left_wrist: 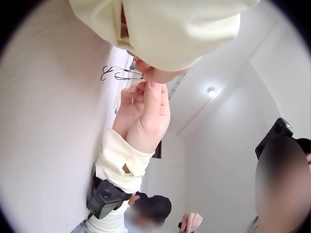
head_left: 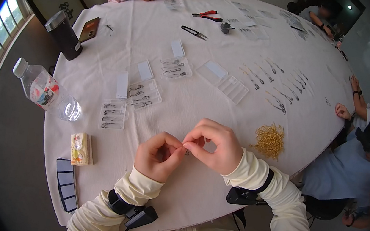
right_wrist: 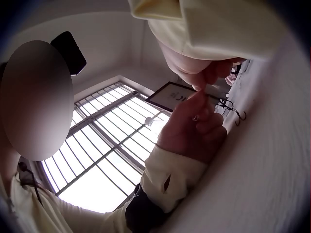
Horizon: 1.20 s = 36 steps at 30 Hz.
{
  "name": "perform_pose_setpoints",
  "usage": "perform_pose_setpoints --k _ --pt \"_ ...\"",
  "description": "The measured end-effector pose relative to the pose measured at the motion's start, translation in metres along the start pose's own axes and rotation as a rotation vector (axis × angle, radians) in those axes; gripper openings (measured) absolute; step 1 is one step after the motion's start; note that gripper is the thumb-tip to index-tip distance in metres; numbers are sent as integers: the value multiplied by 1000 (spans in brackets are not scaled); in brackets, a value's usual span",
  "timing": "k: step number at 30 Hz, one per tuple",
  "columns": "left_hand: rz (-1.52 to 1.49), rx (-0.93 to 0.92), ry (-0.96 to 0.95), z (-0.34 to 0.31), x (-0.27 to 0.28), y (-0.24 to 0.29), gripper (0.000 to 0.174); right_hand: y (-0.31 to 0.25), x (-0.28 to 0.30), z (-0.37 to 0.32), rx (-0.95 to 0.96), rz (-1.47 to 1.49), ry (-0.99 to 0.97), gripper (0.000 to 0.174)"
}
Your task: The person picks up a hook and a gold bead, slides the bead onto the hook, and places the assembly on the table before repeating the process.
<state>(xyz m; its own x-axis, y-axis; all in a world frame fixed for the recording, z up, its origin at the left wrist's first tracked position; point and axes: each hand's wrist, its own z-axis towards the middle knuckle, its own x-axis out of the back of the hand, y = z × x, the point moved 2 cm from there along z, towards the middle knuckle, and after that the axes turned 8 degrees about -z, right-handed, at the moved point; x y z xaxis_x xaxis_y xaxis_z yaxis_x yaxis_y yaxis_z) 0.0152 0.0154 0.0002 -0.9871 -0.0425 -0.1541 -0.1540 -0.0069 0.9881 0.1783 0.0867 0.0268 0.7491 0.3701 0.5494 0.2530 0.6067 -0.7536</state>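
Observation:
In the head view my left hand (head_left: 157, 156) and right hand (head_left: 216, 148) meet fingertip to fingertip over the near part of the table. Both pinch a small rig of dark fishing hooks between thumb and forefinger. Two hooks (left_wrist: 118, 76) hang from thin shanks or lines past the fingertips, their bends pointing away from the hands. The right wrist view shows the same hooks (right_wrist: 241, 118) close above the white cloth. Where the lines join is hidden by the fingers.
Right of my hands lies a pile of gold-coloured small pieces (head_left: 268, 140). Ahead are clear boxes with hooks (head_left: 113, 115), an open divided box (head_left: 233, 89) and rows of rigs (head_left: 271, 70). Bottle (head_left: 49, 92), tissue pack (head_left: 81, 149), snips (head_left: 194, 32) and pliers (head_left: 209, 15) lie around. Other people sit around.

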Motion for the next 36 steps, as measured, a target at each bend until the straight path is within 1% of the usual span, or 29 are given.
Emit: perform_pose_setpoints --k 1,5,7,11,13,19,23,26,29,31,34,36 --pt "-4 -18 0 0 0 0 3 0 0 0 30 -29 18 8" --pt "-71 -33 10 1 0 1 3 0 0 0 42 -62 -3 8" --pt "-81 -52 11 1 2 0 4 2 2 0 105 -143 25 8" --pt "-133 -66 23 1 1 2 5 1 5 1 55 -94 49 9" --pt "-144 -75 33 1 2 2 5 -1 5 1 23 -50 12 10" --pt "-123 -98 44 1 -2 1 6 -2 -1 1 -20 50 40 7" --pt "-36 -105 29 0 1 -1 6 -1 -1 1 -29 54 29 6" --pt "8 -77 25 0 2 -5 6 0 -1 1 -26 36 27 7" --pt "-20 -84 20 0 0 -2 5 0 -2 1 -6 0 16 7" --pt "-111 -86 26 0 -1 0 5 0 -2 0 9 -45 28 7" --pt "-154 -122 41 1 -1 1 5 0 -2 1 30 -56 34 7" --pt "-158 -113 43 1 0 0 5 0 0 2 28 -54 36 8"
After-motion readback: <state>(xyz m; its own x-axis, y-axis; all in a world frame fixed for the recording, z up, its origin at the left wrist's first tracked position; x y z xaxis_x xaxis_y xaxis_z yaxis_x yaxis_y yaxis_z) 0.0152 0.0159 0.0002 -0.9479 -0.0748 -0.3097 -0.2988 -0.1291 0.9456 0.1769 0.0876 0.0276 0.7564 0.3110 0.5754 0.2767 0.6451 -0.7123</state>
